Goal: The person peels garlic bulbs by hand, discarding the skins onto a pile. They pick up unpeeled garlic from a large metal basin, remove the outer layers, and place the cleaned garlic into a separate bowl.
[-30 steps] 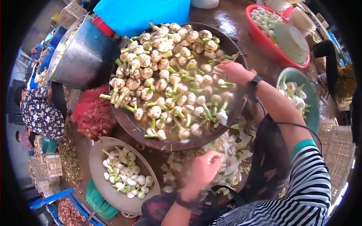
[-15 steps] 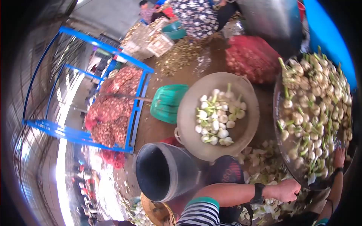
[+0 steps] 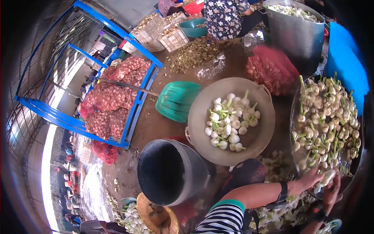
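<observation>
Near the lower edge of the big dark basin [image 3: 293,117], at the right of the view, my left hand [image 3: 309,179] and my right hand [image 3: 331,191] meet around one pale bulb [image 3: 326,178]. Both hands have their fingers closed on it. Many dirty and whitish bulbs with green stems [image 3: 327,121] lie in the basin. Left of it, a grey pan [image 3: 257,144] holds peeled white bulbs [image 3: 230,124]. Below my wrists, peelings [image 3: 282,214] are heaped on the floor.
An empty dark bucket [image 3: 161,171] stands left of my knee. Beyond are a green shovel [image 3: 177,101], a blue cart frame [image 3: 134,121] with net sacks, a red net sack [image 3: 269,70], a metal pot [image 3: 296,39] and a seated person [image 3: 224,19]. A woven hat [image 3: 171,218] lies at the bottom.
The view has swung left. My right hand has come from among the basin's bulbs to meet my left hand, and a pale bulb is now between them.
</observation>
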### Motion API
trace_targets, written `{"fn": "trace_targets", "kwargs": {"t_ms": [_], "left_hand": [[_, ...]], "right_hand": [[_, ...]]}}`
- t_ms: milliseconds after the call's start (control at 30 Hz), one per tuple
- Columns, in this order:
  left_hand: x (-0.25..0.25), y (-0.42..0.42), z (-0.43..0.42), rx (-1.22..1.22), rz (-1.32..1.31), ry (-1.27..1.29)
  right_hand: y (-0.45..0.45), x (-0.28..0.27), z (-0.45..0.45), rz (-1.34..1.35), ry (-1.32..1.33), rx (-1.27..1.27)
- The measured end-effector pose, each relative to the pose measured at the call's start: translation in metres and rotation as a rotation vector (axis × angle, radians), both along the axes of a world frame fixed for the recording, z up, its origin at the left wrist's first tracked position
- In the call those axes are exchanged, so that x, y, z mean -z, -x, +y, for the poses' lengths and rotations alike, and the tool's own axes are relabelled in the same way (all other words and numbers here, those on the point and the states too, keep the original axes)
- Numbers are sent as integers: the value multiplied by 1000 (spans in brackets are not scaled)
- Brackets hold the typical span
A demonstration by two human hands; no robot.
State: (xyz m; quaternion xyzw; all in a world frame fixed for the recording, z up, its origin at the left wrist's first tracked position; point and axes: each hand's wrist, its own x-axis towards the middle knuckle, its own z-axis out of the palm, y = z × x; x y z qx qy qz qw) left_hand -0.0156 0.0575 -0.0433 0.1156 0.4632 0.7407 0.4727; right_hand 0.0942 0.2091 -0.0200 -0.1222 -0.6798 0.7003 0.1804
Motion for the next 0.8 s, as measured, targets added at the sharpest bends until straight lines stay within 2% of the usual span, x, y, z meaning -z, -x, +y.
{"fn": "trace_targets", "kwargs": {"t_ms": [33, 67, 100, 133, 167, 267, 300, 333, 400, 433, 600, 667, 700, 767, 800], "left_hand": [[0, 4, 1, -62, -93, -92], [0, 8, 0, -122, -185, -185], [-4, 15, -7, -155, -133, -21], [-8, 18, -13, -160, -148, -20], [-17, 21, -22, -163, -164, -20], [-29, 20, -29, -211, -133, 11], [-29, 19, -32, -218, -110, 17], [-31, 17, -35, -227, -88, 22], [-28, 16, -35, -247, -87, 108], [-13, 14, -29, -257, -62, 130], [-15, 16, -30, -327, 28, 224], [-18, 18, -32, -345, 72, 236], [-11, 17, -28, -393, 73, 119], [9, 15, -14, -487, 75, -116], [3, 16, -18, -460, 120, -111]], "right_hand": [[5, -4, -26, 116, 289, -97], [9, -2, -37, -5, 79, 0], [12, -1, -49, -143, -121, 88], [15, -1, -59, -189, -223, 226], [14, -24, -75, 153, -214, -5], [16, -24, -111, -48, -183, 264], [17, -17, -116, -106, -383, 332], [17, -9, -119, -137, -445, 390], [20, -16, -130, -183, -808, 447], [21, -21, -135, -183, -851, 452], [26, -33, -144, -143, -969, 445], [26, -33, -146, -127, -684, 447], [27, -32, -147, -117, -539, 446], [14, -16, -115, -138, -90, 300], [3, -4, -98, -147, 133, 224]]}}
